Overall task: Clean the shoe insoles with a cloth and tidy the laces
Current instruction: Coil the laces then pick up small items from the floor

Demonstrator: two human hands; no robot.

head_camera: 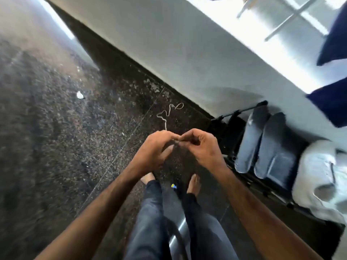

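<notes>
My left hand (156,148) and my right hand (201,147) meet at the fingertips in front of me, both pinching one end of a thin white shoelace (165,114). The lace hangs or trails away from my fingers in a wavy line with a small loop at its far end, above the dark speckled floor. Two grey-blue insoles (262,145) lie side by side on a black rack (238,113) to my right. A white cloth-like bundle (323,177) sits beside the insoles; the view is blurred, so I cannot tell whether it is a cloth or a shoe.
I stand barefoot in dark jeans on the speckled stone floor (56,128). A white wall (169,44) runs diagonally behind the rack. A small white scrap (79,95) lies on the floor to the left. Dark blue fabric (330,107) hangs at the right edge.
</notes>
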